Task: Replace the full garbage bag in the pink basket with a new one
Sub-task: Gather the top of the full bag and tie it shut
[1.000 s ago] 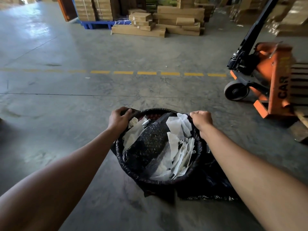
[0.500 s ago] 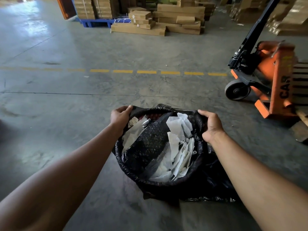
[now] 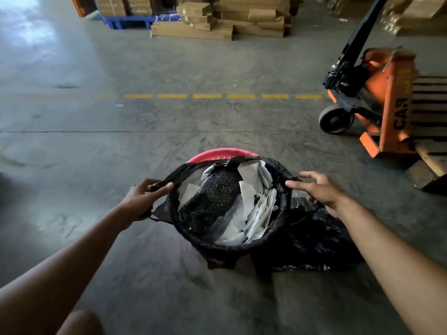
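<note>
The pink basket stands on the concrete floor; only its far rim shows. A black garbage bag full of white paper scraps and dark plastic sits in it, its far edge peeled off the rim. My left hand pinches the bag's left edge and pulls it outward. My right hand holds the bag's right edge with thumb and fingers, other fingers spread. A second crumpled black bag lies on the floor to the basket's right.
An orange pallet jack with a black handle and a wooden pallet stand at the right. Stacked cardboard boxes and a blue pallet line the far side. A dashed yellow line crosses the floor.
Both hands have pulled the bag's edge up and off the basket; the pink far rim now shows. The hands have moved nearer to me and apart.
</note>
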The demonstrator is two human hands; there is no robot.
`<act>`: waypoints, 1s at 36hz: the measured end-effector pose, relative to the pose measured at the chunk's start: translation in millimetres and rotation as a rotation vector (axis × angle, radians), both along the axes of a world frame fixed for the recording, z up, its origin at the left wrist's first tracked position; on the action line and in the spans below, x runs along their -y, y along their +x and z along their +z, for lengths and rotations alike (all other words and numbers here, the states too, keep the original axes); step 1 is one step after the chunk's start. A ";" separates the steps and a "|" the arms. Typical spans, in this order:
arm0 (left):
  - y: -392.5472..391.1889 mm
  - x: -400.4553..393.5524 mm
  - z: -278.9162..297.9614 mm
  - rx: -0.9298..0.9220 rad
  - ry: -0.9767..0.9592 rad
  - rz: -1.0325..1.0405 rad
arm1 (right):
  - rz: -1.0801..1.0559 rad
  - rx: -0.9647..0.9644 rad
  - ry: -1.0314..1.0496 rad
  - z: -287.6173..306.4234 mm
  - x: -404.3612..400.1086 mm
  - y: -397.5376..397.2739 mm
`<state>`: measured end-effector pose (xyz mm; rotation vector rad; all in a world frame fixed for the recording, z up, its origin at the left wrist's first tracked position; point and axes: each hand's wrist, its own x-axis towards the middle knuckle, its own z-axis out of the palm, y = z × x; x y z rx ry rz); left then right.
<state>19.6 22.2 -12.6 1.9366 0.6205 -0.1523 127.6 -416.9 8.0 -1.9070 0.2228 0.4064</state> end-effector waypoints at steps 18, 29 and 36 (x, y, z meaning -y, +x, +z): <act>-62.8 37.4 -14.5 -0.103 -0.277 0.141 | 0.088 -0.311 0.211 -32.7 -3.9 -96.3; -75.4 -28.2 53.8 0.013 0.103 -0.039 | 0.209 -0.110 -0.006 33.4 50.0 -76.1; -30.7 -0.1 82.8 0.282 0.130 0.090 | -0.105 0.183 0.052 57.4 7.4 -39.1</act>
